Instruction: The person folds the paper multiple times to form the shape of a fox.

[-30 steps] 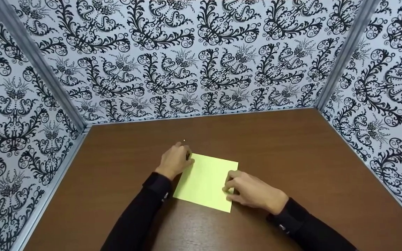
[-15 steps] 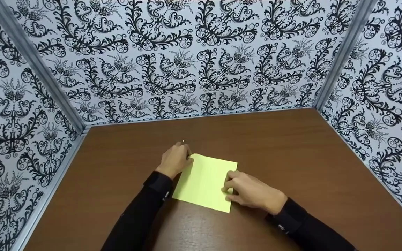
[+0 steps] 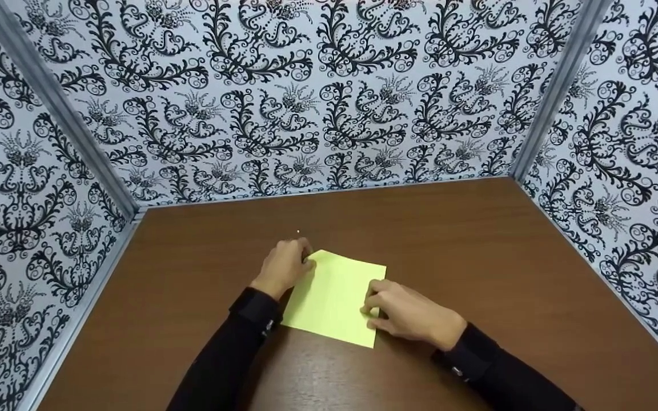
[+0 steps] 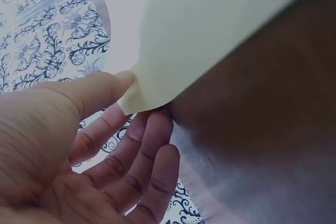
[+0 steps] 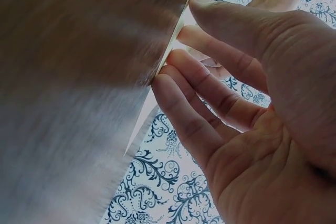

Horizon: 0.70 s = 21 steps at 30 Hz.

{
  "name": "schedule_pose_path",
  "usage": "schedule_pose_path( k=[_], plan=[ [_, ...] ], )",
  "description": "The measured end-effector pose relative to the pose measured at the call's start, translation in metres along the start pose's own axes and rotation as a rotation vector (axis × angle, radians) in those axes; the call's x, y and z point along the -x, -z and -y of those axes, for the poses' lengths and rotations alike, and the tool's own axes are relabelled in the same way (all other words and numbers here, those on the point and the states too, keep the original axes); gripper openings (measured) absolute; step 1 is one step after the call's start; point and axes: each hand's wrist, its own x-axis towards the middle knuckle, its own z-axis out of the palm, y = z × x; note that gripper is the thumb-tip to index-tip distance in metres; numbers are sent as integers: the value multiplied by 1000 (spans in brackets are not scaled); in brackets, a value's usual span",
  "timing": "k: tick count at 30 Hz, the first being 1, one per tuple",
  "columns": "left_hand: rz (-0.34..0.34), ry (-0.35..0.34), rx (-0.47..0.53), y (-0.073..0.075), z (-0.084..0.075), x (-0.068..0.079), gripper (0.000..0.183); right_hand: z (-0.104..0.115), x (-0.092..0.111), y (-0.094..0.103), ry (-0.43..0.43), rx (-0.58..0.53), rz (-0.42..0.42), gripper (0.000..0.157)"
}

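Observation:
A square sheet of yellow paper (image 3: 329, 299) lies on the brown table between the hands. My left hand (image 3: 282, 267) pinches its far left corner between thumb and fingers, and in the left wrist view that corner of the paper (image 4: 194, 40) bends up over the fingers. My right hand (image 3: 414, 315) rests at the sheet's right edge. Seen from the right wrist, fingertips (image 5: 164, 83) and thumb press along the paper's thin edge, the fingers only gently bent. The corner under the left thumb is partly hidden in the head view.
Brown wooden table (image 3: 449, 228) extends around the paper. White panels with black scrollwork (image 3: 317, 114) stand at the back and both sides, framed by grey metal posts (image 3: 552, 97). A small bright speck (image 3: 298, 231) shows just beyond the left hand.
The far left corner of the yellow paper has lifted and curled upward in my left hand, which has shifted slightly. The right hand has stayed at the right edge.

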Motion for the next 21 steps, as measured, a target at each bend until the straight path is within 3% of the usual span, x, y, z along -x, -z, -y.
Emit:
schedule_pose_path(
  k=[7, 16, 21],
  plan=[
    [-67, -73, 84, -6, 1, 11, 22, 2, 4, 2, 4, -11, 8, 14],
    [-156, -84, 130, -3, -2, 24, 43, 0, 4, 0, 4, -9, -10, 16],
    [-181, -113, 104, -1, -7, 33, 29, 0, 5, 0, 10, -11, -26, 16]
  ],
)
